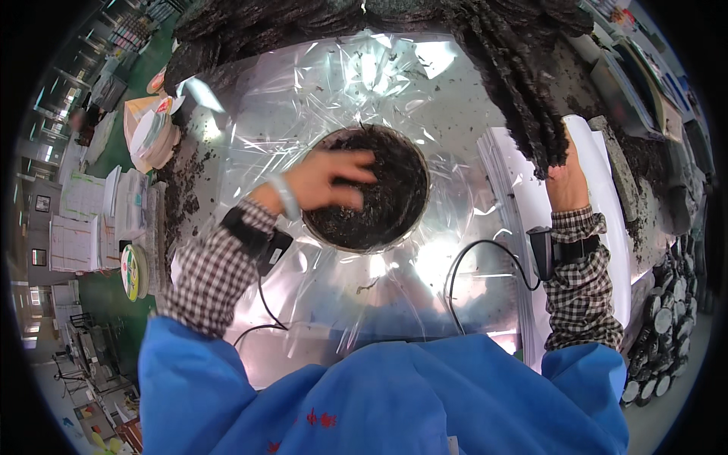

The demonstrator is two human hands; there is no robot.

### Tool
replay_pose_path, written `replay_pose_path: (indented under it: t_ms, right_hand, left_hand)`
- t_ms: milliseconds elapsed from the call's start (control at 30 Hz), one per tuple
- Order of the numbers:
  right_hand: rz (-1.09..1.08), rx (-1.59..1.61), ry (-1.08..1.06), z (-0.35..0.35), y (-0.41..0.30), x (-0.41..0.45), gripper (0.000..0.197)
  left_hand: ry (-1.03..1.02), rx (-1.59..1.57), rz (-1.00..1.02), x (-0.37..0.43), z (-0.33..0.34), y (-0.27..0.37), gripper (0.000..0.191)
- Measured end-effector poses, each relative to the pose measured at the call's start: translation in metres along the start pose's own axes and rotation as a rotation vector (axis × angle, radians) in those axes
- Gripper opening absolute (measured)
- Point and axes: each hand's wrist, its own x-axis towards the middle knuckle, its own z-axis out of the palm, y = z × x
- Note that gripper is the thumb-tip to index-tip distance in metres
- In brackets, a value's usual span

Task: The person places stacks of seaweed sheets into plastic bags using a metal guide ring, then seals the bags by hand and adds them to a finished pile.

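Observation:
My left hand is spread over a round mould lined with clear plastic film. Dark, dried leafy material, resembling dried seaweed, fills the mould. Those fingers are apart and blurred, with nothing visible between them; whether they touch the material is unclear. To the right, my right hand grips the near end of a long, folded strip of the same dark material. The strip hides most of its fingers. It runs back to a large dark pile along the far side.
A stack of white sheets lies below my right hand. At left stand round labelled packages, a clear plastic box and a tape-like roll. Dark crumbs litter the metal table. Several disc-shaped packs are piled at lower right.

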Motion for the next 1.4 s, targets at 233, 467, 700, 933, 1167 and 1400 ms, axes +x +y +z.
replay_pose_path:
  t_ms: [233, 467, 700, 933, 1167, 1400]
  right_hand:
    - [0.043, -0.024, -0.193, 0.045, 0.025, 0.003, 0.043]
    - [0.113, 0.377, -0.007, -0.01, 0.02, 0.027, 0.035]
    - [0.081, 0.266, 0.044, 0.02, 0.024, 0.005, 0.028]
    - [0.119, 0.348, 0.172, -0.012, 0.025, -0.002, 0.033]
    - [0.201, 0.386, 0.035, -0.022, 0.032, -0.015, 0.032]
    - [0.186, 0.617, 0.057, -0.044, 0.034, -0.012, 0.047]
  left_hand:
    - [0.613, -0.282, -0.466, -0.004, 0.006, -0.019, 0.048]
    - [0.165, -0.51, -0.427, 0.044, 0.015, 0.057, 0.014]
    - [0.066, -0.498, -0.626, 0.071, 0.036, 0.048, 0.008]
    - [0.044, -0.467, -0.624, 0.074, 0.041, 0.036, 0.006]
    - [0.154, -0.391, -0.563, 0.076, 0.048, 0.036, 0.013]
    - [0.36, -0.523, -0.539, 0.067, 0.034, 0.04, 0.014]
